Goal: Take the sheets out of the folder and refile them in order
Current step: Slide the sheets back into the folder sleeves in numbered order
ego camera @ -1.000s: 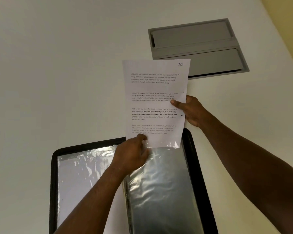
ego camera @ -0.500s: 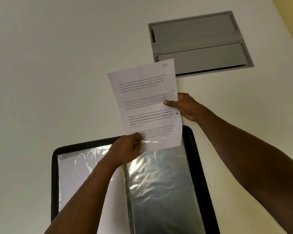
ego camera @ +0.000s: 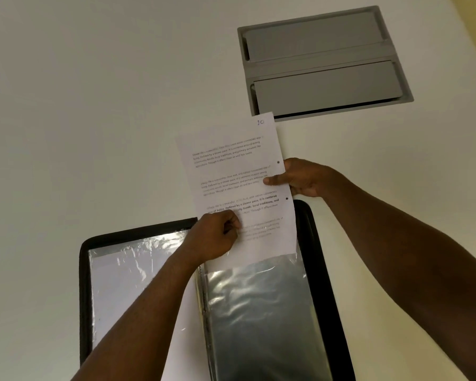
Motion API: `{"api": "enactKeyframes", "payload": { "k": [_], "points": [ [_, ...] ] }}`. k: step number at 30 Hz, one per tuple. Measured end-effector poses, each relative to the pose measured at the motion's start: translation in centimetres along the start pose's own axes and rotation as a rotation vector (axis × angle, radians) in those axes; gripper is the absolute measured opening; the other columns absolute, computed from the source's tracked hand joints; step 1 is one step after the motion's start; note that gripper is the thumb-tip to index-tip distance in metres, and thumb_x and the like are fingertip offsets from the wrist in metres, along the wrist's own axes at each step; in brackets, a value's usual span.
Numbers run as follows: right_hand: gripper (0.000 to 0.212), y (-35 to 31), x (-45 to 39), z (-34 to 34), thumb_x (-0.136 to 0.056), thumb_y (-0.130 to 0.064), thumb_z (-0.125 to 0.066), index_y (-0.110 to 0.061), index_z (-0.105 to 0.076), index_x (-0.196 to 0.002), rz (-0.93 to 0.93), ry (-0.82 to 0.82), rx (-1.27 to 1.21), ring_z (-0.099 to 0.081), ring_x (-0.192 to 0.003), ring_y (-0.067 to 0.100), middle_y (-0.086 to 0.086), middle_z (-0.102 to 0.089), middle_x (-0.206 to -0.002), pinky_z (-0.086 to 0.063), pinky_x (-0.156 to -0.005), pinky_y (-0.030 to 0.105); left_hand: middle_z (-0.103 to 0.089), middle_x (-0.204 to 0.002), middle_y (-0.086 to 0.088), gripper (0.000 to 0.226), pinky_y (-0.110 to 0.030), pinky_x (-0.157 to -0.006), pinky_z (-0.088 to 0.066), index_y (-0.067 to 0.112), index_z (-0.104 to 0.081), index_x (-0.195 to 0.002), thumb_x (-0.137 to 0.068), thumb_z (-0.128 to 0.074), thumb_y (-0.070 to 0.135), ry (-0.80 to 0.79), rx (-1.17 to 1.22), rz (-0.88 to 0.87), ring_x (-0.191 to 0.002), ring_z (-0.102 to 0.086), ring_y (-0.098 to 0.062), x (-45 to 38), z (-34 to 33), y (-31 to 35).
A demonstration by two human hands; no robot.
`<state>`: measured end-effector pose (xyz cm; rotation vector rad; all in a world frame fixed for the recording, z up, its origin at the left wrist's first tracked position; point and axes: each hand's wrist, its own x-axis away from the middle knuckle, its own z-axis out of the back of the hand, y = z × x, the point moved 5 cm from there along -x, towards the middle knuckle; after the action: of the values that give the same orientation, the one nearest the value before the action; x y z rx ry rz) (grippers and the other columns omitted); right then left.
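We hold a white printed sheet of paper [ego camera: 238, 182] with "10" handwritten at its top corner and two punched holes along its right edge. It is tilted, and its lower end sits in the mouth of a clear plastic sleeve [ego camera: 261, 312] on the right-hand page of an open black zip-edged folder [ego camera: 324, 298]. The folder lies on the white table [ego camera: 94, 105] at its near edge, and most of the sheet stands out past the folder's far rim.

Our right hand [ego camera: 304, 178] pinches the sheet's right edge between the two holes, thumb on the printed face and fingers behind, seemingly to steer and steady it. Our left hand [ego camera: 215, 239] has its fingers curled, pinching at the sheet's lower left where paper meets sleeve; we cannot tell whether it grips the plastic lip, the paper, or both. We judge it is there to keep the pocket open.

The left-hand page holds another sleeve [ego camera: 127, 276] with something white inside. A grey recessed hatch with two flaps [ego camera: 322, 64] is set in the table toward the far right corner, its near edge just behind the sheet's top.
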<state>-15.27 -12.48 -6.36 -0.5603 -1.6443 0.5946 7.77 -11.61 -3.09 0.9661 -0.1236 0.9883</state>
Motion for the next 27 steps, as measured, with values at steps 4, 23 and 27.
{"api": "enactKeyframes", "payload": {
  "k": [4,23,27],
  "points": [
    [0.046,-0.1,0.5,-1.2,-0.076,-0.014,-0.078,-0.017,-0.062,-0.12,-0.071,-0.132,0.204,-0.069,-0.103,0.02,0.005,-0.071,-0.114,-0.058,-0.086,0.039,-0.069,-0.089,0.001,0.013,-0.027,-0.074,-0.053,0.019,-0.065,-0.09,-0.087,-0.058,0.008,0.001,0.024,0.003,-0.079,-0.064,-0.014,-0.1,0.0,0.0],
    [0.026,0.5,-0.2,-1.2,-0.086,-0.015,-0.071,-0.01,-0.067,-0.111,0.089,0.16,-0.213,-0.069,-0.1,0.023,0.01,-0.071,-0.111,-0.057,-0.087,0.043,-0.073,-0.091,-0.003,0.02,-0.038,-0.087,-0.054,0.012,-0.072,-0.089,-0.092,-0.065,0.03,-0.082,0.177,0.004,-0.088,-0.066,-0.017,-1.9,-2.8,2.9],
    [0.031,1.0,0.5,-0.9,-0.084,-0.012,-0.071,-0.009,-0.067,-0.115,0.02,0.054,-0.152,-0.069,-0.102,0.021,0.01,-0.071,-0.114,-0.056,-0.089,0.038,-0.07,-0.085,0.005,0.014,-0.032,-0.085,-0.054,0.019,-0.069,-0.081,-0.093,-0.063,0.022,-0.097,0.216,0.004,-0.081,-0.065,-0.01,-2.3,-3.4,3.8]
  ]
}}
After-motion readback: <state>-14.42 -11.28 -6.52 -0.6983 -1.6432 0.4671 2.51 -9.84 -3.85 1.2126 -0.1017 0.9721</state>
